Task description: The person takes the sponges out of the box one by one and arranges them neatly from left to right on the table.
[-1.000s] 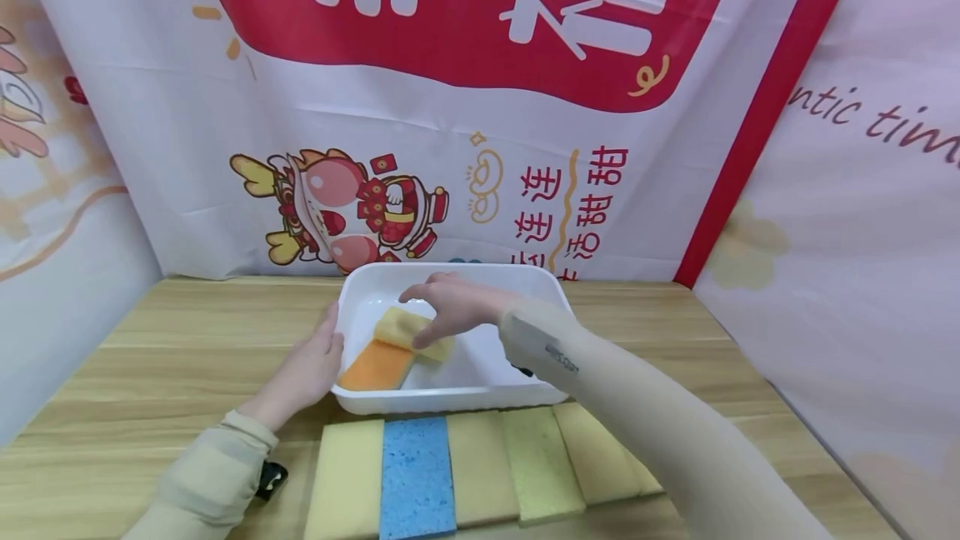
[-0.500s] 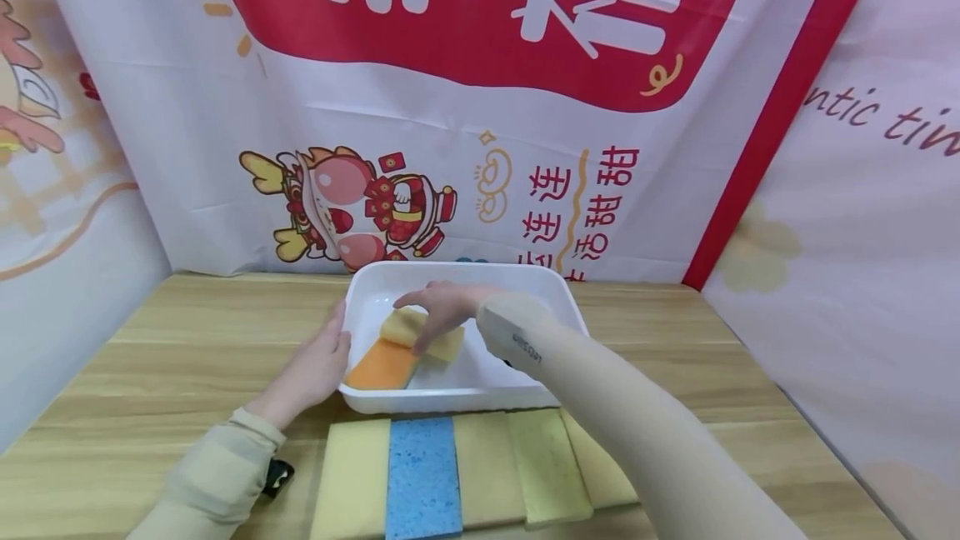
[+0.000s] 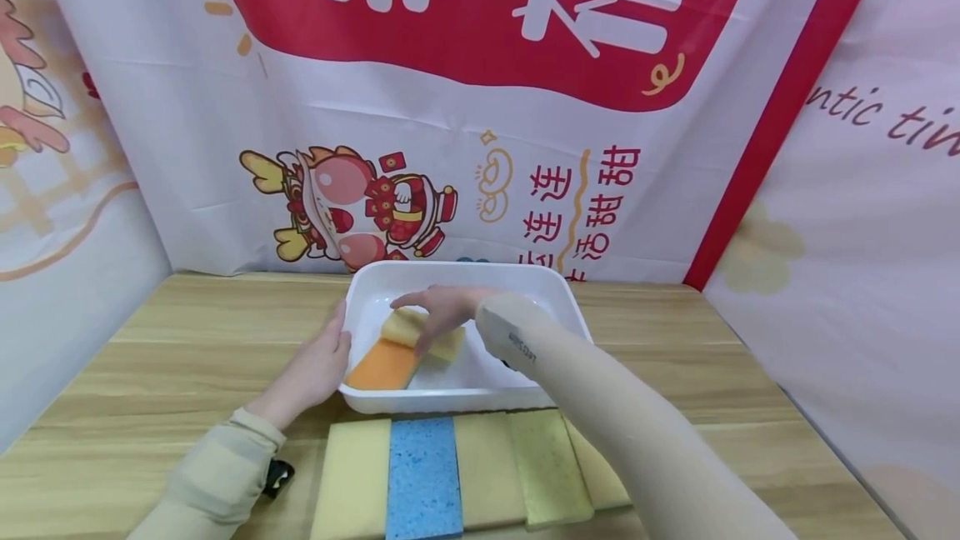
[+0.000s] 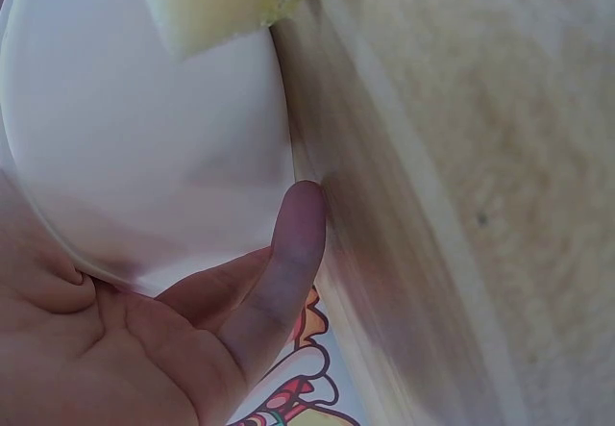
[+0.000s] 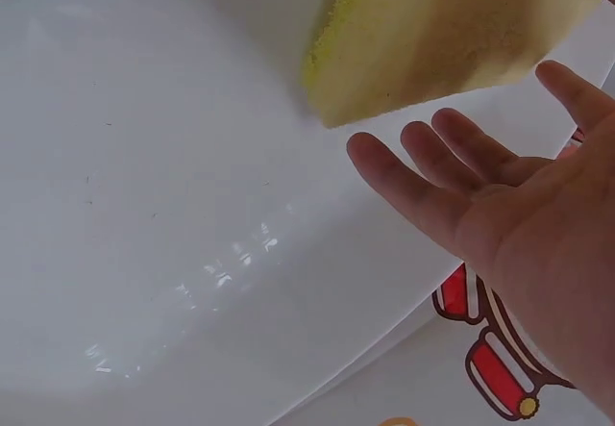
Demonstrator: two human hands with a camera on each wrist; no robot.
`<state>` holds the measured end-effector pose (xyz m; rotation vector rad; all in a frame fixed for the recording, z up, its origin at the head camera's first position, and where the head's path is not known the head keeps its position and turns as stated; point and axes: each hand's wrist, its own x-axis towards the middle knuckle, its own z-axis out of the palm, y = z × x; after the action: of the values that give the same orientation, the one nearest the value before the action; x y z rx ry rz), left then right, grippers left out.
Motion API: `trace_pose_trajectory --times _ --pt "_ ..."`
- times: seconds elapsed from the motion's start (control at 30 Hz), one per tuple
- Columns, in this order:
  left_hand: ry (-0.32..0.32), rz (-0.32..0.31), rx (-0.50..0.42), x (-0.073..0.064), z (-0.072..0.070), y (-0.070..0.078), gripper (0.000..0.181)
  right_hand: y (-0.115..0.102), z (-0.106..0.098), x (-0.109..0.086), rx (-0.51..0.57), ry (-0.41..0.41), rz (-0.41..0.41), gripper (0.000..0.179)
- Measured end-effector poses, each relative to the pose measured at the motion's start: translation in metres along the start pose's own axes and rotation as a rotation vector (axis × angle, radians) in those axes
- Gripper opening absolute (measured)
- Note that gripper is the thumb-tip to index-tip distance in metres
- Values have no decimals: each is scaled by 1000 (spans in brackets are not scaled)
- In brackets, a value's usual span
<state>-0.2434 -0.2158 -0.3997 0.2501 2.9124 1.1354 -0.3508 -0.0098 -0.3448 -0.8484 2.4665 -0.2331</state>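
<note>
A white rectangular tub (image 3: 457, 400) stands on the wooden table, holding a pale yellow sponge (image 3: 450, 345) and an orange sponge (image 3: 382, 367) at its left side. One end of the pale sponge rests against the orange one. My left hand (image 3: 311, 367) lies along the tub's left outer wall, its fingers extended; the left wrist view shows the thumb (image 4: 300, 229) straight beside the wall. Inside the tub, my right hand (image 3: 444, 311) spreads over the pale sponge. In the right wrist view its fingers (image 5: 413, 186) reach out loosely beside that sponge (image 5: 432, 61).
In front of the tub, several sponges lie side by side: a cream one (image 3: 352, 473), a speckled blue one (image 3: 424, 477), a yellow-green one (image 3: 551, 473) and other cream ones. My right forearm (image 3: 630, 432) covers the row's right end. A printed cloth (image 3: 420, 90) hangs behind the table.
My right hand has lowered slightly over the pale sponge, its thumb drawing toward the near side. The head view has shifted a little. The left hand stays at the tub wall.
</note>
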Motion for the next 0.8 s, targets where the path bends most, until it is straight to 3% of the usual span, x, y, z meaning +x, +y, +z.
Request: trace_pose_trajectory --times 0.33,0.63,0.8 --pt "8 -7 4 1 0 0 58 -8 6 4 127 -45 103 80" --pt "14 -3 5 1 0 -1 58 -6 10 18 140 -35 161 84" --pt "17 2 6 1 0 -1 58 0 11 31 127 -35 149 83"
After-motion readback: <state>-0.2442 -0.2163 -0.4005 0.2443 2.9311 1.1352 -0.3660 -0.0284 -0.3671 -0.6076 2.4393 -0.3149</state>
